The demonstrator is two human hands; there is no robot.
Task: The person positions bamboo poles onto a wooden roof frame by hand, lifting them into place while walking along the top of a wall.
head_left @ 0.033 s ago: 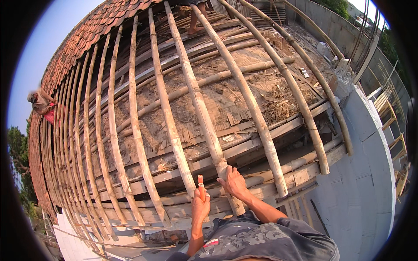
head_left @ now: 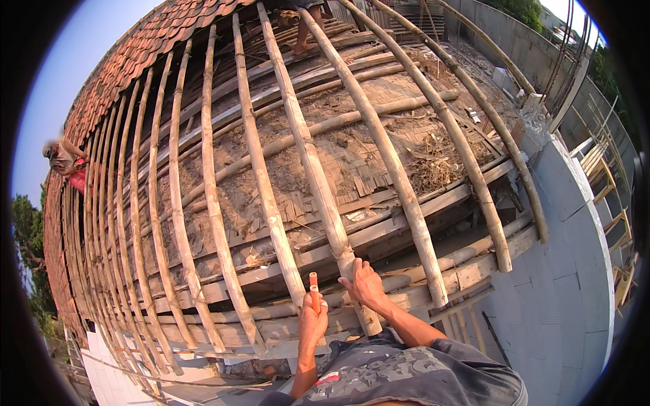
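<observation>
My left hand (head_left: 313,325) is closed around a short, thin orange stick-like piece (head_left: 315,298) with paler bands, which points up out of the fist. Its lower part is hidden in my fingers, so its exact kind cannot be made out. My right hand (head_left: 366,287) grips the lower end of a bamboo pole (head_left: 327,203), thumb on the left side and fingers over the right. That pole slopes up and away from me between several similar bamboo rafters. Just left of it, another rafter (head_left: 272,220) ends close behind my left hand.
Beneath the rafters lie woven bamboo matting (head_left: 338,159), dry debris (head_left: 437,162) and a long horizontal beam (head_left: 467,274). Red roof tiles (head_left: 128,51) cover the far left. Another person (head_left: 66,162) is at the left edge; a bare leg (head_left: 302,30) shows at the top. A grey block wall (head_left: 569,271) stands right.
The orange piece in my left hand has shifted very slightly to the right. My right hand stays at the same spot on the bamboo pole.
</observation>
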